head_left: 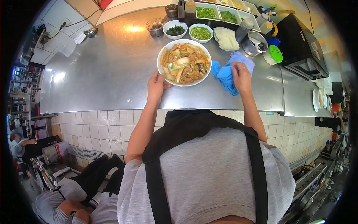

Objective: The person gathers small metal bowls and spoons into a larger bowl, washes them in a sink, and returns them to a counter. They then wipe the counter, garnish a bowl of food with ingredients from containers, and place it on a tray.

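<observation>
A large white bowl (161, 70) filled with noodles, cabbage, carrot and meat pieces (184, 61) rests on the steel counter in front of me. My left hand (156, 86) grips the bowl's near-left side, thumb against the rim and fingers partly hidden beneath the edge. Right of the bowl, my right hand (242, 77) pinches a crumpled blue cloth (226, 77) lying on the counter. A paler lilac cloth (244, 61) lies just behind that hand. Beyond the bowl are a small bowl of dark greens (175, 30) and another of chopped green onion (201, 33).
A folded pale cloth (226, 39), a steel pot (255, 43) with utensils and a green-rimmed container (275, 54) stand at right, beside a black microwave (304, 46). Ingredient trays (206, 13) line the back of the steel counter (100, 74). Other people (71, 198) are behind me.
</observation>
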{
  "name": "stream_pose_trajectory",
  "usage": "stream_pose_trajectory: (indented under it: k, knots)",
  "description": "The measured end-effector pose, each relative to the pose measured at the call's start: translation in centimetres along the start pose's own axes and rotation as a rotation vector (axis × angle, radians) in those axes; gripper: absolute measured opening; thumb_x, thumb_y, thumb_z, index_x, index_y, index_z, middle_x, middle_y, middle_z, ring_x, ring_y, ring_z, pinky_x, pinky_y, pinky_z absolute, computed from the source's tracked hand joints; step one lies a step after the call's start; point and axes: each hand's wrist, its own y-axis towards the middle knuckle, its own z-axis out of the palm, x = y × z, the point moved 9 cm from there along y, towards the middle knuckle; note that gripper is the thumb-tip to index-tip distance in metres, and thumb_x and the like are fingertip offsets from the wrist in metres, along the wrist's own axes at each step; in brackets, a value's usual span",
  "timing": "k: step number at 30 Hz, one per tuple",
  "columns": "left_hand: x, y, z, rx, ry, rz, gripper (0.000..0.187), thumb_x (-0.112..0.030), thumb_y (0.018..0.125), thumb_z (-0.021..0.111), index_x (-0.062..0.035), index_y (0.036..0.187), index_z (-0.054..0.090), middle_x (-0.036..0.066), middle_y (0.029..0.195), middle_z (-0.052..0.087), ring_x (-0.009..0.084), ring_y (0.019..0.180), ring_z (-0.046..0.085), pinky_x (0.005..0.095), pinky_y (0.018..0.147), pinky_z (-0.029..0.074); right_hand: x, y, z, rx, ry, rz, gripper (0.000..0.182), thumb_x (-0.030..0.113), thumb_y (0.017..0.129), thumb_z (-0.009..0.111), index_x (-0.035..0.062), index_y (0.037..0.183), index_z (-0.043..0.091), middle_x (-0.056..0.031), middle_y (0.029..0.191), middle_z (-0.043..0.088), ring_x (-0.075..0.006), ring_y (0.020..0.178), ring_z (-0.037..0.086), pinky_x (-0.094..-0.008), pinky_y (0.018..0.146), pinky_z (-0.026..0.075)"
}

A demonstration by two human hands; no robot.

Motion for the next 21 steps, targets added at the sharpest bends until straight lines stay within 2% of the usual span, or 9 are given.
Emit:
stream_pose_trajectory:
  k: [2, 5, 9, 11, 12, 14, 15, 17, 21]
  knots:
    - [0.0, 0.2, -0.2, 0.0, 0.01, 0.022, 0.038, -0.009, 0.09, 0.047, 0.0041, 0.126, 0.046, 0.014, 0.098, 0.062, 0.0142, 0.066, 0.063, 0.0237, 0.056, 0.054, 0.5, 0.3, -1.8, -0.164, 0.003, 0.042, 0.015, 0.009, 0.08, 0.06, 0.0089, 0.095, 0.061, -0.0133, 0.09, 0.062, -0.0309, 0.085, 0.059, -0.0387, 0.072, 0.047]
    - [-0.8, 1.0, -0.6, 0.006, 0.123, 0.049, 0.036, -0.009, 0.089, 0.047, 0.0022, 0.123, 0.051, 0.011, 0.091, 0.064, 0.0128, 0.063, 0.062, 0.0237, 0.054, 0.053, 0.6, 1.5, -1.1, -0.186, -0.003, -0.043, 0.013, 0.01, 0.081, 0.06, 0.0084, 0.094, 0.062, -0.0124, 0.09, 0.062, -0.0302, 0.084, 0.06, -0.038, 0.072, 0.047]
    - [-2.2, 3.4, -1.5, 0.148, 0.332, 0.089, 0.033, -0.012, 0.088, 0.047, -0.0016, 0.118, 0.057, 0.006, 0.079, 0.064, 0.0095, 0.055, 0.057, 0.0222, 0.05, 0.049, 0.1, 4.3, 0.9, -0.169, 0.041, -0.029, 0.012, 0.012, 0.081, 0.06, 0.0071, 0.092, 0.062, -0.012, 0.089, 0.062, -0.0299, 0.084, 0.06, -0.0368, 0.072, 0.047]
    - [-2.4, 4.1, -1.1, 0.25, 0.414, 0.095, 0.032, -0.017, 0.09, 0.047, -0.0027, 0.115, 0.059, 0.002, 0.072, 0.062, 0.0062, 0.05, 0.051, 0.0199, 0.046, 0.044, -0.4, 5.9, 3.5, -0.037, 0.149, 0.024, 0.013, 0.013, 0.08, 0.061, 0.0067, 0.091, 0.062, -0.0122, 0.088, 0.063, -0.0297, 0.083, 0.061, -0.0357, 0.073, 0.047]
    - [-2.8, 4.0, -0.6, 0.287, 0.39, 0.069, 0.033, -0.018, 0.089, 0.048, -0.0034, 0.116, 0.059, 0.001, 0.071, 0.061, 0.0053, 0.048, 0.048, 0.0195, 0.045, 0.042, -0.2, 6.6, 4.1, -0.043, 0.147, 0.025, 0.013, 0.013, 0.08, 0.061, 0.0067, 0.091, 0.062, -0.0122, 0.088, 0.063, -0.0297, 0.083, 0.061, -0.0357, 0.073, 0.047]
    - [-3.0, 4.5, -0.4, 0.325, 0.4, 0.066, 0.033, -0.018, 0.089, 0.048, -0.0036, 0.117, 0.059, 0.001, 0.07, 0.06, 0.0054, 0.047, 0.048, 0.0195, 0.045, 0.042, 1.1, 7.6, 7.1, 0.122, 0.299, 0.024, 0.014, 0.014, 0.079, 0.062, 0.007, 0.091, 0.062, -0.0126, 0.088, 0.064, -0.0295, 0.082, 0.061, -0.0354, 0.074, 0.048]
    - [-3.0, 4.7, -0.2, 0.356, 0.41, 0.063, 0.034, -0.018, 0.089, 0.048, -0.0039, 0.118, 0.058, 0.0, 0.07, 0.06, 0.0054, 0.047, 0.047, 0.0196, 0.045, 0.041, 2.1, 8.0, 7.5, 0.119, 0.298, 0.025, 0.014, 0.014, 0.079, 0.062, 0.007, 0.091, 0.062, -0.0126, 0.088, 0.064, -0.0295, 0.082, 0.061, -0.0354, 0.074, 0.048]
    - [-3.1, 4.9, -0.2, 0.363, 0.422, 0.07, 0.035, -0.018, 0.089, 0.048, -0.004, 0.119, 0.058, 0.0, 0.07, 0.06, 0.0055, 0.047, 0.047, 0.0196, 0.045, 0.041, 5.0, 8.5, 9.3, 0.265, 0.229, -0.073, 0.013, 0.013, 0.078, 0.062, 0.0085, 0.091, 0.062, -0.0126, 0.089, 0.064, -0.029, 0.083, 0.061, -0.0362, 0.075, 0.048]
    - [-3.1, 5.0, -0.3, 0.361, 0.411, 0.058, 0.036, -0.019, 0.089, 0.048, -0.0037, 0.121, 0.057, 0.0, 0.068, 0.059, 0.0058, 0.046, 0.047, 0.0196, 0.044, 0.041, 7.3, 8.7, 9.7, 0.269, 0.074, -0.16, 0.012, 0.012, 0.078, 0.061, 0.0084, 0.089, 0.06, -0.013, 0.088, 0.063, -0.0296, 0.084, 0.061, -0.0377, 0.074, 0.048]
